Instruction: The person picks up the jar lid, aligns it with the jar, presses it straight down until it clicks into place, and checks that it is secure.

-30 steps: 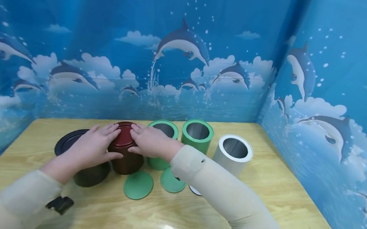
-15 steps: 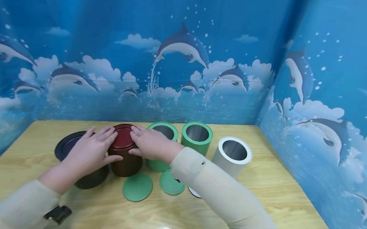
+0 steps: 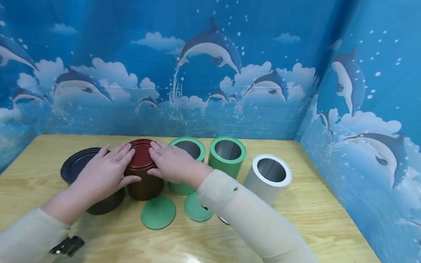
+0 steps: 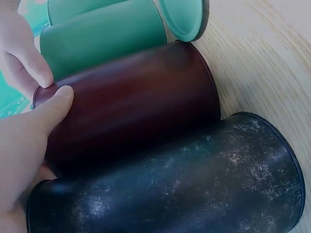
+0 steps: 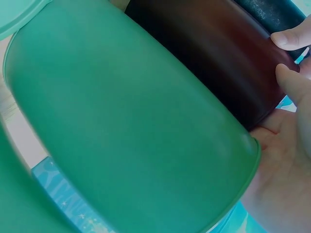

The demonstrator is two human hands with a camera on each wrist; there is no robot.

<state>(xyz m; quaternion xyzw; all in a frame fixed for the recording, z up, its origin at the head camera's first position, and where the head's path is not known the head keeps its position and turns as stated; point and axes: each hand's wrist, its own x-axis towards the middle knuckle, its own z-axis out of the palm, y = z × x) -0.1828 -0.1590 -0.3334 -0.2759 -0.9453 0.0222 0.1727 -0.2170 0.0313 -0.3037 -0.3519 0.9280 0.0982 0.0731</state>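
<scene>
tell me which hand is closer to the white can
The right hand. It rests on the dark red can, with two green cans between it and the white can. The left hand grips the red can's far side, farther away.

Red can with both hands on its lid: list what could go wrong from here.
1. The red can stands tight between the black can and a green can; a hard push by the left hand or right hand may knock them.
2. The red lid may seat crooked if the pressure is uneven.
3. The right sleeve hangs over a green lid and could sweep it away.
</scene>
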